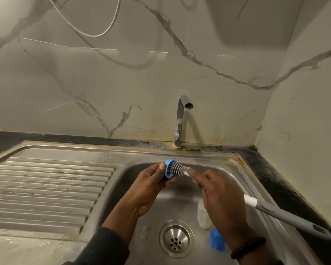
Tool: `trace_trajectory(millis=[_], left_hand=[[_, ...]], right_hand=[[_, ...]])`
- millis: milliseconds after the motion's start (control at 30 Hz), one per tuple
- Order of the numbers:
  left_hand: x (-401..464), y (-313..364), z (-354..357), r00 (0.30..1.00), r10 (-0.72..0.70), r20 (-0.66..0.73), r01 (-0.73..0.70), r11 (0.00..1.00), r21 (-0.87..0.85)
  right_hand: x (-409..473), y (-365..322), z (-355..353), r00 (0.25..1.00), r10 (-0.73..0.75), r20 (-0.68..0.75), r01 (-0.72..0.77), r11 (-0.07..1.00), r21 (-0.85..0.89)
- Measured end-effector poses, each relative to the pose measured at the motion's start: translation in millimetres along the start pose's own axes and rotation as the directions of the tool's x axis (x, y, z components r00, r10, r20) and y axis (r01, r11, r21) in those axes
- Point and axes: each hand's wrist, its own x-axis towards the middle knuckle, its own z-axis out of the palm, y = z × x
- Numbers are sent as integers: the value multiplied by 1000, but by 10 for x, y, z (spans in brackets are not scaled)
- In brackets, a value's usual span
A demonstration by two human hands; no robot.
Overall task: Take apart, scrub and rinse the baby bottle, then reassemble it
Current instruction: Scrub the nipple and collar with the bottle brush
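Blue collar ring (pixel 170 169) is gripped by curled left hand (pixel 151 185) above the sink (pixel 235 169). Brush (pixel 179 169) bristles are pushed into it; handle is gripped by right hand (pixel 221 196). Bottle body (pixel 203 215) and blue cap (pixel 216 240) are lying in basin, near right.

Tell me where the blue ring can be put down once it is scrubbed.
The ribbed drainboard, left of the basin, is bare, as is the flat sink rim in front of the tap. The basin floor is crowded on the right of the drain: the bottle body and a blue cap lie there.
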Motion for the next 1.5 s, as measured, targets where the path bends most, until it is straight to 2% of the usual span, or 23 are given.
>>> trace_trajectory(millis=[100, 233, 433, 667, 900, 1000, 1133, 1333, 1400, 1500], left_hand=[[42, 16, -10, 998, 52, -23, -54, 995, -82], [84, 11, -30, 992, 105, -68, -107, 994, -24], [78, -27, -25, 992, 104, -75, -100, 993, 58], [73, -36, 16, 995, 96, -29, -94, 992, 80], [98, -30, -76, 988, 119, -98, -114, 992, 53], [100, -56, -85, 992, 110, -68, -103, 989, 103], [100, -77, -17, 993, 117, -19, -114, 986, 125], [102, -65, -36, 986, 142, -88, -135, 987, 82], [107, -66, -74, 988, 129, -90, -117, 985, 128], [121, -85, -92, 991, 123, -61, -109, 974, 197]], right_hand=[[7, -65, 5, 1000, 31, -4, -31, 998, 50], [4, -121, 19, 999, 46, 13, -47, 996, 81], [4, -58, -12, 999, 42, 30, -45, 991, 125], [5, -56, -13, 995, 98, -7, -98, 995, 29], [-32, -194, -19, 999, 12, 47, -15, 997, 72], [4, -162, -34, 997, 76, 25, -79, 985, 151], [16, -142, -32, 974, 210, 87, -218, 971, 97], [-21, -354, -115, 965, 177, 191, -196, 977, 84], [-46, -363, -93, 978, 153, 140, -162, 985, 59], [-12, -280, -72, 976, 195, 101, -209, 964, 165]])
